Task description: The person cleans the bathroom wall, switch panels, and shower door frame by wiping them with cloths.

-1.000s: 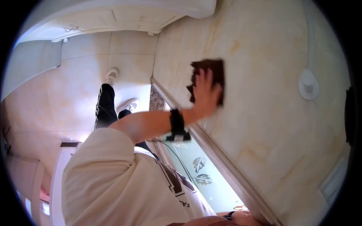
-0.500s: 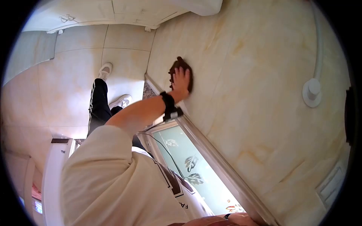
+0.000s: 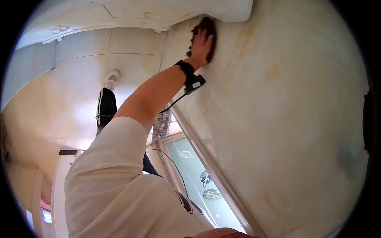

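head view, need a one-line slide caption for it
Left hand spread over a dark brown cloth against a pale, marbled wall.

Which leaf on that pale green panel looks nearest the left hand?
The top leaf; the middle leaf and bottom leaf both lie farther from the left hand.

Wall (image 3: 285,99): big pale cream surface with faint yellow marbling, takes up most of the right side of my feed
Floor (image 3: 75,89): light tiles, I can make out the joints between them
Cabinet (image 3: 131,16): whitish, up top on my screen, blurry handles, stubby feet
Glass panel (image 3: 189,168): pale green, leaf prints, light trim (image 3: 212,160) alongside
Stone strip (image 3: 161,126): dark and speckled, near the panel
Light: bright glare on the tiles, I'm seeing whitish patches
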The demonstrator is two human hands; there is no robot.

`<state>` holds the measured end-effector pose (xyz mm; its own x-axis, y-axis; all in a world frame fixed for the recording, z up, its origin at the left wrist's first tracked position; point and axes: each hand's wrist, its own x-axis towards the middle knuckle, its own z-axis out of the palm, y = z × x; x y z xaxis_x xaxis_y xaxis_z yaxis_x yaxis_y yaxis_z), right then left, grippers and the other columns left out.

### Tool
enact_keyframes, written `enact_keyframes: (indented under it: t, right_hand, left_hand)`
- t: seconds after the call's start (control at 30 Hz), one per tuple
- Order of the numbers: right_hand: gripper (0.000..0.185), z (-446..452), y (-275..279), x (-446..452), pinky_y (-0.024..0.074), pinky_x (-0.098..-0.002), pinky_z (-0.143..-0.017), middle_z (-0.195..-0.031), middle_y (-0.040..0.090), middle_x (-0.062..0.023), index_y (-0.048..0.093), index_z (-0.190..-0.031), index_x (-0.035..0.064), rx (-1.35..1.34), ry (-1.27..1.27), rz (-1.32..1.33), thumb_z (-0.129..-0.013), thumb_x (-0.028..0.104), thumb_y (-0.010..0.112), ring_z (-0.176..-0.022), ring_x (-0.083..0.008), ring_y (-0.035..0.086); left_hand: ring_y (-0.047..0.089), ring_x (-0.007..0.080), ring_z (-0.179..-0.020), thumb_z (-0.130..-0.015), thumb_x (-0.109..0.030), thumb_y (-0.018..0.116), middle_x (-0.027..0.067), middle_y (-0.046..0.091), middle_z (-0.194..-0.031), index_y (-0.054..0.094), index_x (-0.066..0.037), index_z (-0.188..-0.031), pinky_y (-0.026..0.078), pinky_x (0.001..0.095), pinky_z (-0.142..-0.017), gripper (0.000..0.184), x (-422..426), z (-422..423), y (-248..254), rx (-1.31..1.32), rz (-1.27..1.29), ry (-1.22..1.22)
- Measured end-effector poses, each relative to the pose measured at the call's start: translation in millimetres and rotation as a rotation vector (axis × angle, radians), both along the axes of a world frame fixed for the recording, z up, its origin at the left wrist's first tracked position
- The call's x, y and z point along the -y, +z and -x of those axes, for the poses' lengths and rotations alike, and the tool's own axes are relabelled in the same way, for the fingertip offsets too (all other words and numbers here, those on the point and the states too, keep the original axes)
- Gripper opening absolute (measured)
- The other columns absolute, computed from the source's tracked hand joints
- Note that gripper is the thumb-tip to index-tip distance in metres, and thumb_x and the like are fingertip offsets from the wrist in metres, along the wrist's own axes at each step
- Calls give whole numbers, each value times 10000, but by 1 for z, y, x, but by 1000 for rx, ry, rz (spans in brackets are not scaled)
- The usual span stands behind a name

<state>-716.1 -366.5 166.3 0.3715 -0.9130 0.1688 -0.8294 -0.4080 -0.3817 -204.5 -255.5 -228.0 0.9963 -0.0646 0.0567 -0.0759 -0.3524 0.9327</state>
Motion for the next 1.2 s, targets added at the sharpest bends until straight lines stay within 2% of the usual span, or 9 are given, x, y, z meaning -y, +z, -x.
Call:
enact_keyframes:
  t: [0.07,0.27,0.37,0.47,0.57,0.63,0.8,0.97,1.2]
  right_hand:
    - [801,-2,-3,-1,297,-378,-1090,-1521,127,-149,146,-1489,59,-16,-1,9,-855,99,633,-1377,-241,207]
    - [811,11,-7,-3,291,-376,-1093,-1527,116,-148,140,-1492,60,-2,6,3,-853,99,636,-1385,-239,195]
    - [815,4,-8,-6,288,-375,-1095,-1530,110,-147,136,-1494,61,28,48,18,-851,98,637,-1388,-239,189]
    - [820,-17,-6,-11,284,-374,-1097,-1533,104,-147,133,-1495,62,83,133,58,-850,98,639,-1392,-238,184]
    - [825,-43,7,-22,281,-373,-1099,-1537,98,-147,130,-1497,63,160,222,139,-849,97,640,-1396,-237,178]
    - [828,-67,22,-25,279,-372,-1100,-1539,94,-146,128,-1498,63,227,290,205,-848,97,641,-1398,-237,174]
    - [837,-126,75,-42,273,-371,-1103,-1544,85,-146,123,-1501,65,379,498,388,-846,96,644,-1404,-236,165]
    - [845,-143,125,-43,268,-369,-1106,-1549,75,-145,118,-1504,66,444,683,588,-844,96,646,-1411,-234,155]
    - [856,-149,235,-21,260,-367,-1110,-1556,62,-144,111,-1507,68,626,692,948,-842,95,649,-1419,-233,142]
  left_hand:
    - [138,448,-1401,-578,-21,736,268,184,-1494,239,-55,-1440,161,488,-1147,996,-7,28,-29,-122,-126,-187]
    - [132,452,-1392,-654,106,575,232,101,-1526,90,-52,-1489,198,498,-1135,978,19,231,-104,-539,24,-180]
    - [137,449,-1391,-723,34,590,260,160,-1492,25,-92,-1496,186,497,-1141,966,10,259,-46,-965,-24,-324]
    - [157,448,-1386,-720,12,633,268,205,-1466,52,-71,-1489,176,489,-1143,967,4,204,45,-929,-93,-323]
    - [162,458,-1390,-810,-108,631,269,182,-1506,182,-44,-1470,167,483,-1147,801,11,171,110,-154,-118,-157]
    - [250,460,-1357,-952,-325,465,232,259,-1502,286,-47,-1453,207,519,-1117,600,23,146,224,-250,355,132]
    - [12,493,-1408,-913,-562,413,288,56,-1533,219,-1,-1468,8,635,-1082,813,-21,229,403,405,470,-391]
    - [137,499,-1381,-877,-601,432,225,236,-1508,500,-53,-1310,65,676,-1066,702,-17,267,450,901,268,-601]
    - [267,437,-1354,-945,-460,389,218,332,-1466,479,-51,-1339,185,576,-1076,575,-9,254,579,1325,433,-523]
